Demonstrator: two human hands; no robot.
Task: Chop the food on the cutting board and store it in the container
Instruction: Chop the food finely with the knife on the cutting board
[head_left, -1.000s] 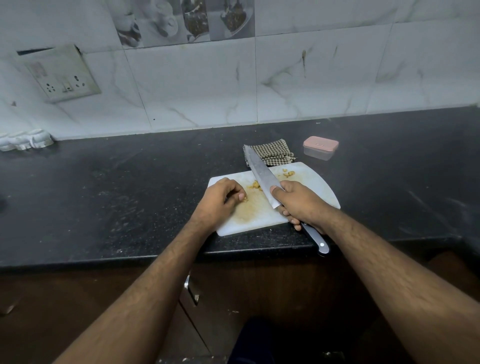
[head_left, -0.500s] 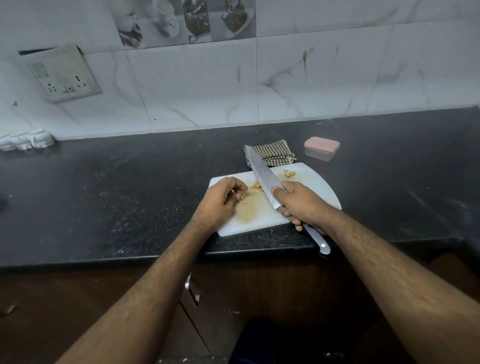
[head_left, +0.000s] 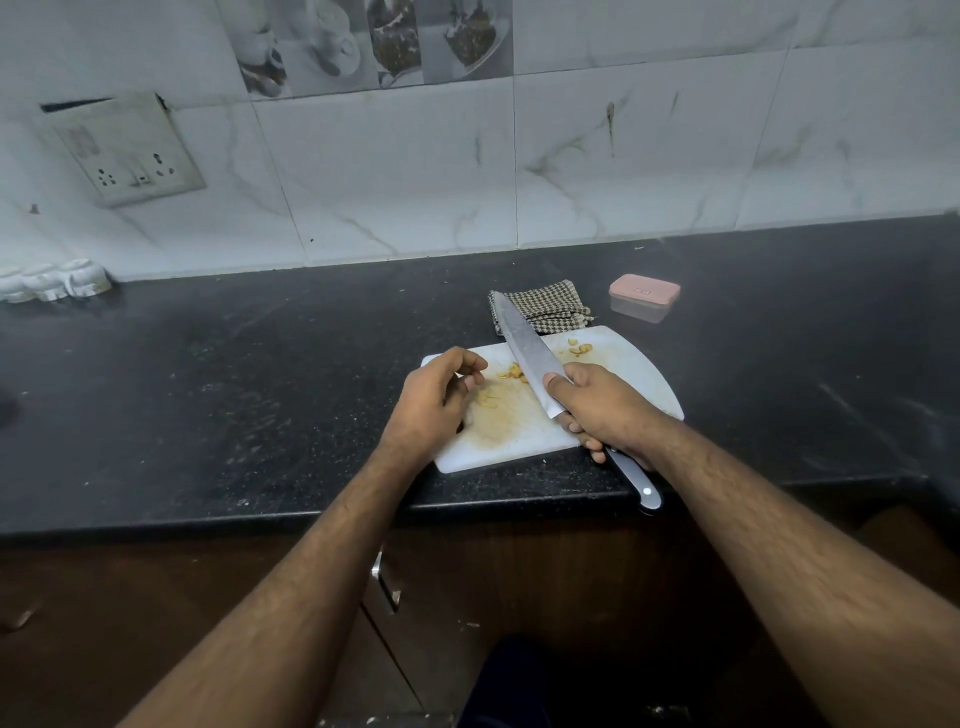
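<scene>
Board: white cutting board (head_left: 639, 374) at the near edge of the dark counter (head_left: 208, 395), its middle stained yellowish.
Food: small yellow chopped pieces (head_left: 511, 372) on the board's far half, just left of the blade; a second little cluster (head_left: 579, 348) lies near the board's far edge, right of the blade.
Knife: large chef's knife (head_left: 519, 343) — blade slanted across the board, tip past the board's far edge in front of the cloth, dark handle end jutting out over the board's near right corner.
Right hand: right hand (head_left: 605, 410) grips the knife where blade meets handle, fingers wrapped round it, thumb lying on the blade's flat.
Left hand: left hand (head_left: 434, 400) over the board's left end, fingers loosely curled with nothing in them — fingertips close to the nearer food pieces.
Container: small clear container with a pink lid (head_left: 644, 296), closed, on the counter beyond the board's far right corner.
Cloth: folded checked cloth (head_left: 550, 309) just behind the board's far edge.
</scene>
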